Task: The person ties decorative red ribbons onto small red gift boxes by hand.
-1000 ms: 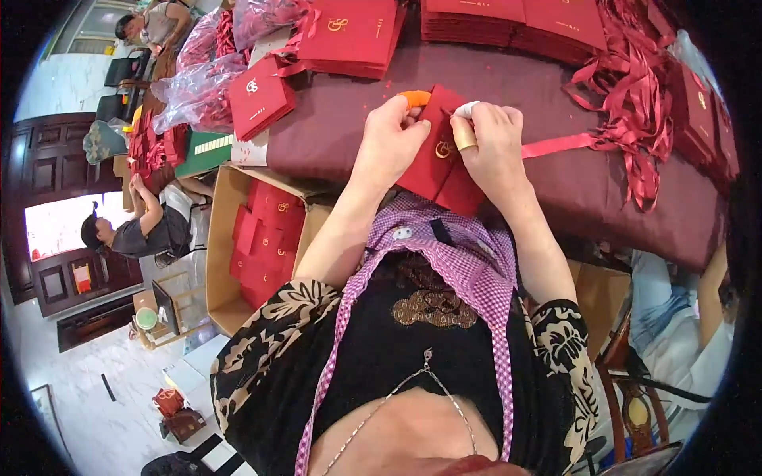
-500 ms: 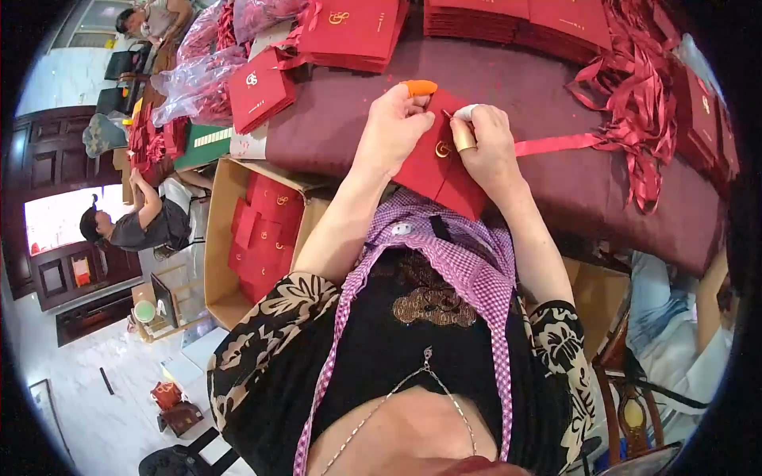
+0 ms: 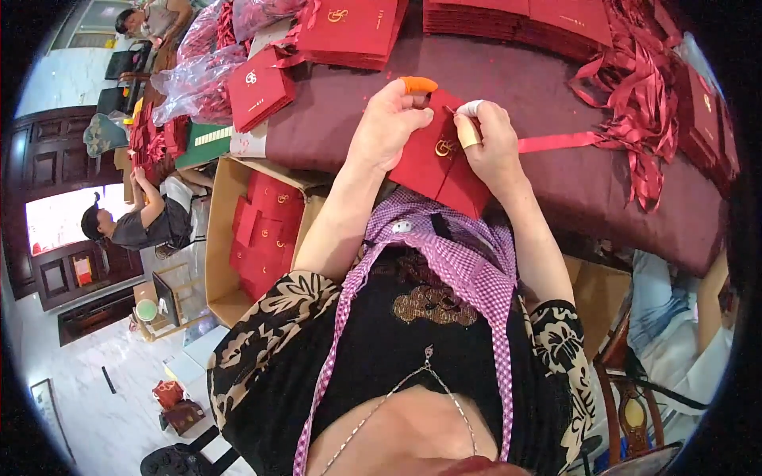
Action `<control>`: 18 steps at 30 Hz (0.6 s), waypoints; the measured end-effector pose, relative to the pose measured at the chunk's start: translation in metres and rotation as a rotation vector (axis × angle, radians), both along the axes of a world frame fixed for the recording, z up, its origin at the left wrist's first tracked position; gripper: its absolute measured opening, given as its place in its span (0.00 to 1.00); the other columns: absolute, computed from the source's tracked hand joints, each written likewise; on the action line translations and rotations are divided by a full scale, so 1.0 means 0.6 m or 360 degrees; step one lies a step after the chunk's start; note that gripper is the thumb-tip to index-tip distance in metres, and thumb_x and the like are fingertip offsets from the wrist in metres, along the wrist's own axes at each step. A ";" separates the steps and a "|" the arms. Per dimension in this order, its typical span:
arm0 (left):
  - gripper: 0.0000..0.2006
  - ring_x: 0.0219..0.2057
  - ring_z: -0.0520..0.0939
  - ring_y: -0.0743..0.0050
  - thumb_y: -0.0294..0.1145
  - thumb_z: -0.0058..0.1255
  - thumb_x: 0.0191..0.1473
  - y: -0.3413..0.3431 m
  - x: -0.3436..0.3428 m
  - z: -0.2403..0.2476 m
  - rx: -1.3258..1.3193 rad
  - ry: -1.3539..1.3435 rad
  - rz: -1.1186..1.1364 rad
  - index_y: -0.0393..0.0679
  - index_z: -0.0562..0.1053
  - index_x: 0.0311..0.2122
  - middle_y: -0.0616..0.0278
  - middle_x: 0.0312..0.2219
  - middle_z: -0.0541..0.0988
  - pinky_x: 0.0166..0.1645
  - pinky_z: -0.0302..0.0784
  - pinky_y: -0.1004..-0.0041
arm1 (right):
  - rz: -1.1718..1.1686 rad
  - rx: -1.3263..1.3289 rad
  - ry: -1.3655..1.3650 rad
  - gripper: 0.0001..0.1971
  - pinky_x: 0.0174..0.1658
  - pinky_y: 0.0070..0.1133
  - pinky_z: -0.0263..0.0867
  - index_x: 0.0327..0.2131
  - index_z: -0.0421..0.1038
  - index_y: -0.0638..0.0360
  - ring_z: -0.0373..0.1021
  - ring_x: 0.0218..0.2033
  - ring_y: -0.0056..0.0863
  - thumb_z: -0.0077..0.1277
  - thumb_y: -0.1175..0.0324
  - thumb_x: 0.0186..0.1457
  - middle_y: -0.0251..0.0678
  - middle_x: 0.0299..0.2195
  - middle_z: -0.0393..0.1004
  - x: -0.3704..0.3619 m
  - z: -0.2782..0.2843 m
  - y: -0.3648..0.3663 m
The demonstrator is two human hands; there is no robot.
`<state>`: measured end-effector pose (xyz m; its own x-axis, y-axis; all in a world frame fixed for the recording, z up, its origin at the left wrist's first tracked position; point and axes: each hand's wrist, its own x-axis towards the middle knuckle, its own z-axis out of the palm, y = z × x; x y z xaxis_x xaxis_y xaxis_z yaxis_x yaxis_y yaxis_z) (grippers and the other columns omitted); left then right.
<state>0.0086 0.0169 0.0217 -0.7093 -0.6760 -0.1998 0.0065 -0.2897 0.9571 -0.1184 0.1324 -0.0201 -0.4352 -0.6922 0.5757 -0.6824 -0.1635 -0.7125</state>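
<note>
A small red paper bag (image 3: pixel 429 168) with a gold emblem lies between my hands above the near edge of the cloth-covered table. My left hand (image 3: pixel 385 131), an orange cot on one finger, is closed on the bag's far left edge. At its other side my right hand (image 3: pixel 494 151), with white and tan wraps on its fingers, pinches the end of a red ribbon (image 3: pixel 562 143) against the bag's upper part. This ribbon appears to run from behind the right hand to a tangled pile of red ribbons (image 3: pixel 635 139). The left fingertips are partly hidden behind the bag.
Stacks of red bags (image 3: pixel 349 36) stand along the table's far side, with another stack (image 3: pixel 702 119) at the right. A cardboard box (image 3: pixel 226 278) of red bags is below left. A person (image 3: pixel 155 218) sits at left; another person's arm (image 3: pixel 712 297) shows at right.
My right hand has shifted slightly right, showing more of the bag's front and the ribbon end. My left hand still holds the bag nearly in place.
</note>
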 end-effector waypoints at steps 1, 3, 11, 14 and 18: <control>0.20 0.34 0.75 0.78 0.12 0.49 0.44 0.000 0.001 0.001 0.0008 0.0022 -0.0015 0.36 0.71 0.45 0.62 0.34 0.74 0.41 0.71 0.81 | -0.0001 0.0005 -0.0010 0.04 0.40 0.30 0.61 0.29 0.67 0.60 0.68 0.31 0.38 0.52 0.73 0.51 0.39 0.26 0.70 0.000 0.000 0.000; 0.20 0.34 0.75 0.78 0.12 0.49 0.44 -0.002 0.003 0.002 0.0019 0.0042 -0.0031 0.36 0.71 0.45 0.61 0.34 0.74 0.41 0.71 0.81 | -0.0001 0.0005 -0.0010 0.04 0.40 0.30 0.61 0.29 0.67 0.60 0.68 0.31 0.38 0.52 0.73 0.51 0.38 0.26 0.70 0.001 -0.001 -0.001; 0.21 0.38 0.76 0.77 0.10 0.48 0.44 -0.015 0.009 0.002 0.0176 0.0068 -0.0167 0.35 0.69 0.47 0.60 0.38 0.75 0.47 0.72 0.78 | 0.0003 0.0014 -0.0051 0.04 0.41 0.30 0.60 0.29 0.67 0.59 0.68 0.31 0.37 0.52 0.73 0.51 0.38 0.26 0.70 -0.001 0.001 -0.002; 0.21 0.38 0.76 0.77 0.11 0.48 0.45 -0.010 0.006 -0.002 0.0082 0.0075 -0.0101 0.35 0.69 0.47 0.60 0.38 0.75 0.46 0.72 0.78 | 0.0050 -0.0037 0.0043 0.04 0.42 0.29 0.60 0.28 0.67 0.58 0.68 0.31 0.36 0.53 0.73 0.49 0.36 0.26 0.71 -0.005 0.003 0.000; 0.20 0.37 0.76 0.77 0.12 0.49 0.45 -0.006 0.007 -0.006 0.0021 0.0073 -0.0063 0.35 0.69 0.47 0.60 0.38 0.75 0.46 0.72 0.78 | 0.0104 -0.0034 0.0226 0.05 0.44 0.30 0.57 0.27 0.68 0.57 0.69 0.31 0.34 0.54 0.73 0.47 0.33 0.26 0.72 -0.008 0.005 0.000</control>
<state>0.0128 0.0133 0.0181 -0.7439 -0.6450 -0.1749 0.0388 -0.3030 0.9522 -0.1229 0.1325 -0.0168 -0.3028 -0.7032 0.6433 -0.7635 -0.2250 -0.6053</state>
